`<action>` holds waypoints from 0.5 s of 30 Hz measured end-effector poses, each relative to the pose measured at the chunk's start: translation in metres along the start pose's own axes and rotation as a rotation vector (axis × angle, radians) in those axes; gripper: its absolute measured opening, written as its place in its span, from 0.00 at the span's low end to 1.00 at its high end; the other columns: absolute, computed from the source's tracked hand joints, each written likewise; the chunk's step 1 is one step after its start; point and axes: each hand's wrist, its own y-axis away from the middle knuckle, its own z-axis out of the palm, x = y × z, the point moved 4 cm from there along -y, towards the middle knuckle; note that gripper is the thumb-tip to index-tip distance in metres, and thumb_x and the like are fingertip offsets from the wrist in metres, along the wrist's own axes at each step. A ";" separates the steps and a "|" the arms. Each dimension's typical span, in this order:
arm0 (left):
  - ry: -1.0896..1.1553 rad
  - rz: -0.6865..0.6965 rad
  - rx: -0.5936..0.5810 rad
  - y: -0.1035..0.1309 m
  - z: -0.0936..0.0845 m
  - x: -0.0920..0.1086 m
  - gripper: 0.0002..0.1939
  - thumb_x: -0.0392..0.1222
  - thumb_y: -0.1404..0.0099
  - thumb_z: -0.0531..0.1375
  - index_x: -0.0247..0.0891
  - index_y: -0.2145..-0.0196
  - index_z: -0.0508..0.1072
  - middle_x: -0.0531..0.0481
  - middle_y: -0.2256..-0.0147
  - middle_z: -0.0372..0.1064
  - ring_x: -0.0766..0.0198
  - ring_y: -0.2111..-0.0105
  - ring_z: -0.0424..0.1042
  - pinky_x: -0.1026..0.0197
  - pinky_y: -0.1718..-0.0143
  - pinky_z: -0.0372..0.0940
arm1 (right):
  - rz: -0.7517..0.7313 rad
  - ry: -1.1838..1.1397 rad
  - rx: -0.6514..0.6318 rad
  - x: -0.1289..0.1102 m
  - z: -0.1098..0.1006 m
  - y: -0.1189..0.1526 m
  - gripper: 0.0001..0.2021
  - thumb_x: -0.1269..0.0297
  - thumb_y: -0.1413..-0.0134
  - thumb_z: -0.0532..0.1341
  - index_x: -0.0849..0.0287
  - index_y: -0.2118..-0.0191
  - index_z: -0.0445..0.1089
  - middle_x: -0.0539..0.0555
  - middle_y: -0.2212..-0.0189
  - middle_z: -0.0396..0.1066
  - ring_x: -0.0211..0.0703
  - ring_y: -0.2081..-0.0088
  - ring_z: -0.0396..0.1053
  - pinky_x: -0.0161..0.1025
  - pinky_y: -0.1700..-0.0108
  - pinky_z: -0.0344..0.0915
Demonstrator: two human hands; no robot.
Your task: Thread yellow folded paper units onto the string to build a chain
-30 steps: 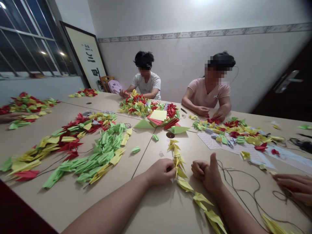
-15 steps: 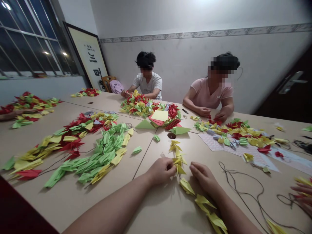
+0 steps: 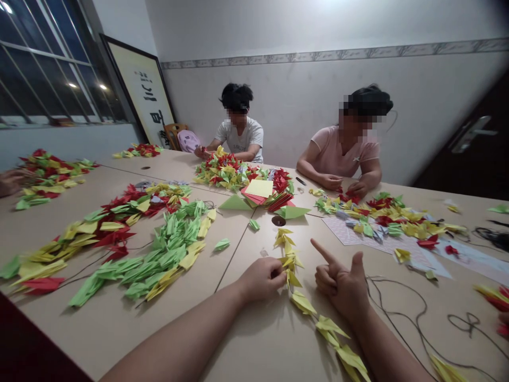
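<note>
Strand (image 3: 303, 303) runs toward tabletop's (image 3: 254, 345) near edge; left hand (image 3: 262, 280) pinches it, likely for steadiness; right hand (image 3: 342, 286) seemingly empty, index, thumb out.

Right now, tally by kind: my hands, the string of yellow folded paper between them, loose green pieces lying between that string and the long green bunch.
Hands: 2 (left hand, right hand)
Yellow string: 1
Loose green pieces: 2
Total: 5

Cam: on my head | position: above the table (image 3: 254, 345) | facing: forward and down across it | near: my hands (image 3: 262, 280) | far: wall (image 3: 278, 101) beyond table
</note>
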 end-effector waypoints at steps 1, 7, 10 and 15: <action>-0.003 -0.001 -0.004 0.000 0.000 0.000 0.12 0.38 0.43 0.51 0.36 0.82 0.54 0.56 0.80 0.53 0.70 0.78 0.54 0.67 0.76 0.49 | 0.021 -0.023 -0.008 0.000 0.001 0.000 0.44 0.31 0.59 0.36 0.58 0.44 0.56 0.41 0.91 0.44 0.30 0.87 0.34 0.30 0.84 0.34; -0.002 0.000 -0.029 0.000 0.000 0.001 0.12 0.37 0.44 0.51 0.36 0.83 0.53 0.56 0.80 0.52 0.70 0.78 0.54 0.67 0.76 0.49 | -0.023 -0.102 -0.016 -0.007 0.003 0.001 0.40 0.33 0.56 0.38 0.53 0.43 0.54 0.48 0.85 0.63 0.30 0.89 0.40 0.31 0.85 0.38; -0.003 0.002 -0.027 -0.001 0.000 0.001 0.12 0.37 0.43 0.51 0.36 0.82 0.54 0.56 0.80 0.53 0.70 0.77 0.54 0.67 0.76 0.49 | -0.064 -0.142 0.026 -0.011 0.002 0.001 0.35 0.34 0.56 0.39 0.43 0.44 0.51 0.57 0.59 0.70 0.28 0.89 0.43 0.31 0.87 0.37; -0.017 -0.003 -0.031 -0.001 0.001 0.000 0.12 0.37 0.44 0.51 0.35 0.83 0.56 0.56 0.80 0.54 0.70 0.77 0.54 0.67 0.76 0.50 | -0.067 -0.151 0.012 -0.012 0.005 0.002 0.33 0.35 0.55 0.41 0.42 0.45 0.54 0.59 0.46 0.59 0.26 0.89 0.46 0.31 0.88 0.41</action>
